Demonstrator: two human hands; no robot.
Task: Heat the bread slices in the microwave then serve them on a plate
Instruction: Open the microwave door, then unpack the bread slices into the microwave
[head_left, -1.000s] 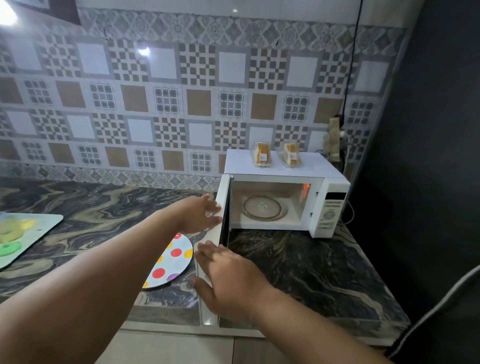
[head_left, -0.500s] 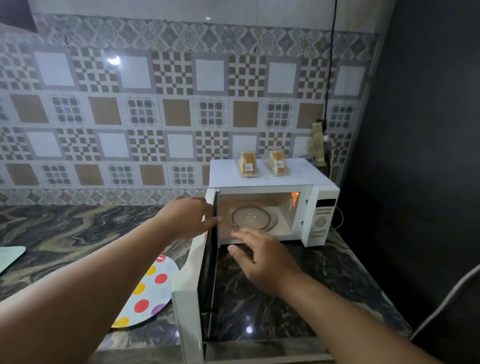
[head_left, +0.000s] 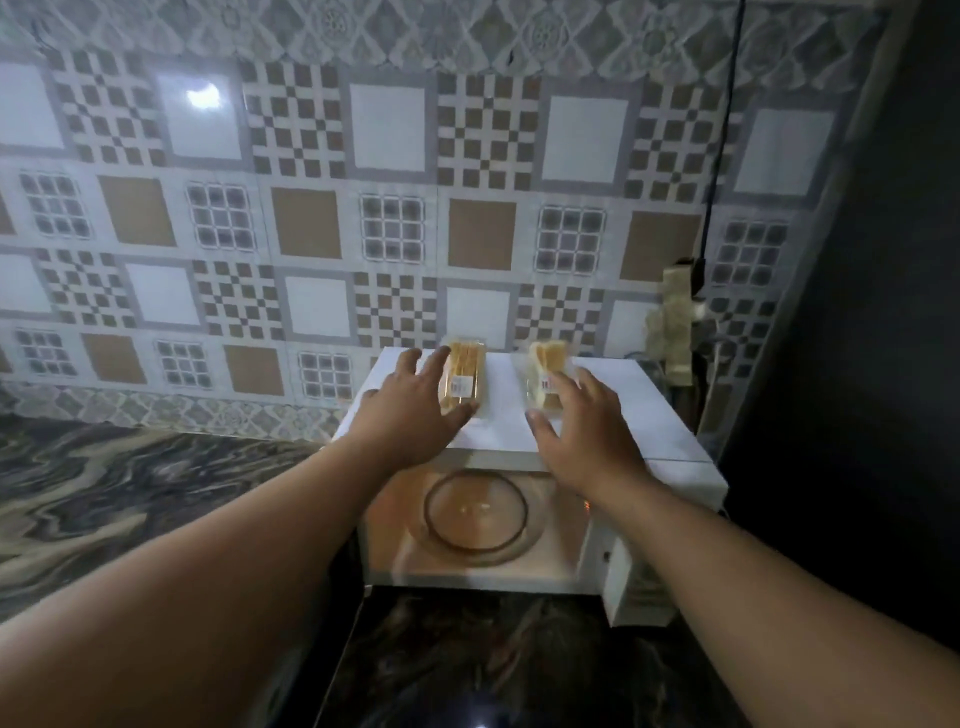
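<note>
Two clear packets of bread slices lie on top of the white microwave (head_left: 649, 415). The left bread packet (head_left: 465, 371) sits just right of my left hand (head_left: 410, 410), whose spread fingers reach it and touch its near side. The right bread packet (head_left: 545, 364) is partly covered by my right hand (head_left: 582, 436), fingers spread over its near end. Neither hand is curled round a packet. The microwave stands with its door open, its lit inside showing the bare glass turntable (head_left: 475, 514).
The microwave's control panel (head_left: 631, 582) is at its right end, close to a dark wall (head_left: 857, 364). A power strip (head_left: 675, 322) and cable hang on the tiled wall behind. Dark marbled countertop (head_left: 130, 493) spreads to the left and in front.
Both hands left the microwave door and rose to the top of the microwave, reaching the two bread packets. The view moved closer; the spotted plate is out of frame.
</note>
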